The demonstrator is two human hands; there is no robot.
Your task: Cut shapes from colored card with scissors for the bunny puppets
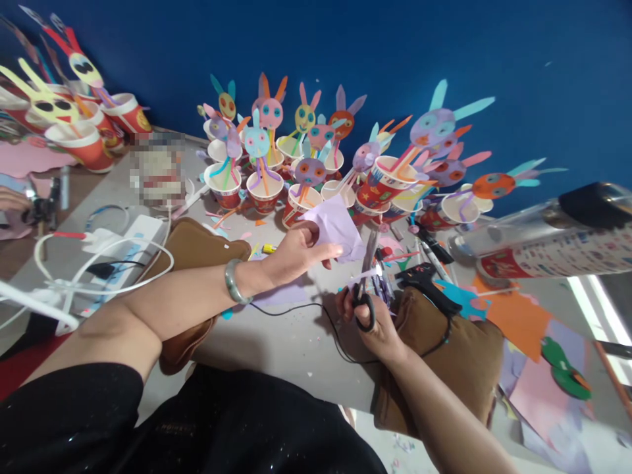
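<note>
Paper [340, 224], centre frame: pinched firmly by left hand [291, 253] along one side only, could buckle under scissors [364, 301], which right hand [380, 329] grips closed-fingered.

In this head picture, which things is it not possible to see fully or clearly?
All in the head view:
Purple paper: partly hidden by the left hand holding it.
Scissors: handles partly hidden by the right hand.
Pixelated patch: its mosaic hides what lies there.
Another person's hand: cut off by the left edge.
Cup stack: cut off by the right edge; print too small to read.
</note>
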